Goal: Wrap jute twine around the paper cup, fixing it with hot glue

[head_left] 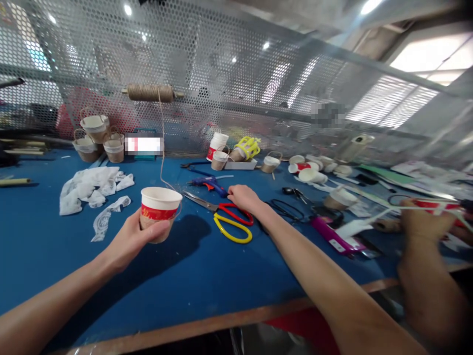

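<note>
My left hand (135,234) is wrapped around a paper cup (158,213), white inside with a red printed band and brown twine around its lower part. A strand of twine (162,148) runs from the spool (150,92) down to the cup. My right hand (244,198) is closed, its fingers curled at the handle end of a blue glue gun (212,186). Whether they grip the handle is hidden. Just below that hand lie scissors (232,229) with one red and one yellow handle loop, their blades pointing left.
Twine-covered baskets (94,129) are stacked at the back left, behind crumpled white lace (90,187). Pliers (194,164) lie beyond the glue gun. To the right are keys (295,192), a purple packet (332,236) and another person's hand (424,222). A perforated metal screen (229,93) stands behind.
</note>
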Action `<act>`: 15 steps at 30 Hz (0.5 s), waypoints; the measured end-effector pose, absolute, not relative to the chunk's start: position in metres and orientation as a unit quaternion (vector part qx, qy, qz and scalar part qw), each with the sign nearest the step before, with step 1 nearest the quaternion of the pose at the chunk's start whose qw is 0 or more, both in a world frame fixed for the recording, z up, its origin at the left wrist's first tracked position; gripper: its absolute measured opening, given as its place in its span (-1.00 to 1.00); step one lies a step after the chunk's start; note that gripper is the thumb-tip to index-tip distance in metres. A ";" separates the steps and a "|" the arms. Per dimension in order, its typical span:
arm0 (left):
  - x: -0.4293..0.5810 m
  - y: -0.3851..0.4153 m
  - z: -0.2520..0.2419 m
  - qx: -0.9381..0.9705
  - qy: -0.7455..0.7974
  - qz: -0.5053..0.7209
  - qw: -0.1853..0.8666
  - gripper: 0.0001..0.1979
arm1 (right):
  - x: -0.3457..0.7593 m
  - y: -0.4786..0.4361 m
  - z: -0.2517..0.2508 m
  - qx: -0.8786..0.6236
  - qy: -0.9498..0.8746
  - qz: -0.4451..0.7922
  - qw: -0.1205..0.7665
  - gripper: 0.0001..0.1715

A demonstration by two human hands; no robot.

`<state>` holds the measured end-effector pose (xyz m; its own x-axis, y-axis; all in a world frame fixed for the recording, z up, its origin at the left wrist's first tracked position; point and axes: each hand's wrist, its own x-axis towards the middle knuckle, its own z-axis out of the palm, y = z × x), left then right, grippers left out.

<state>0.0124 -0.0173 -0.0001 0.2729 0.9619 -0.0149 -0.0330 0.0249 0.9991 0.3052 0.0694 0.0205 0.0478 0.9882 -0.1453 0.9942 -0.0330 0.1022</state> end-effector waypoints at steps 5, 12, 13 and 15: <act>0.012 -0.016 0.002 0.545 0.432 0.432 0.574 -0.53 | 0.289 0.046 0.032 0.705 0.705 -0.027 0.065 -0.65; 0.011 -0.016 0.004 0.541 0.444 0.423 0.576 -0.51 | 0.262 -0.005 0.028 0.687 0.721 -0.078 0.045 -0.36; 0.011 -0.016 0.004 0.539 0.447 0.422 0.576 -0.51 | 0.259 -0.008 0.026 0.693 0.716 -0.083 0.031 -0.33; 0.010 -0.015 0.004 0.534 0.446 0.425 0.579 -0.51 | 0.253 -0.014 0.022 0.699 0.707 -0.103 -0.003 -0.30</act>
